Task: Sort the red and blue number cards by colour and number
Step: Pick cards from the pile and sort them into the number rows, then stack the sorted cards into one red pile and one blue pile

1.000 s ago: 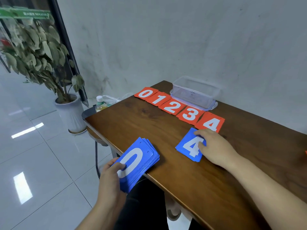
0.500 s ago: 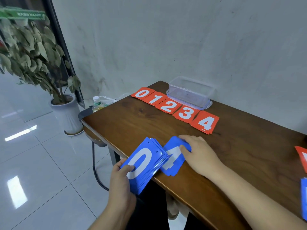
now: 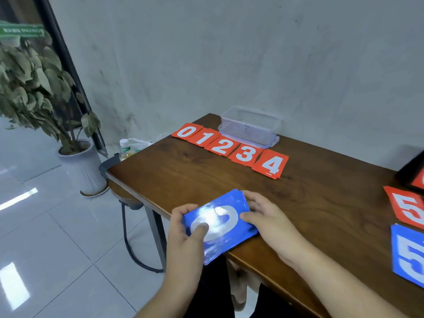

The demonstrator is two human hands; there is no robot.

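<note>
Change noted: the blue 4 that lay alone on the desk point(image 3: 309, 203) a second ago is gone from that spot. The right hand point(image 3: 268, 219) has slid it back to the blue stack point(image 3: 220, 223), and no blue card now lies apart in the middle.

Both hands grip the stack at the near desk edge, its left part hanging past the edge. The left hand point(image 3: 185, 235) has its thumb on the top face, and the right hand's fingers curl round the far right end.

Judgement: the blue low numbers are not yet laid out. The red row point(image 3: 229, 146), 0 to 4, lies complete at the far side.

The stack's long axis runs near-left to far-right. Its top digit lies sideways and is probably a 0, since glare smears it.
</note>
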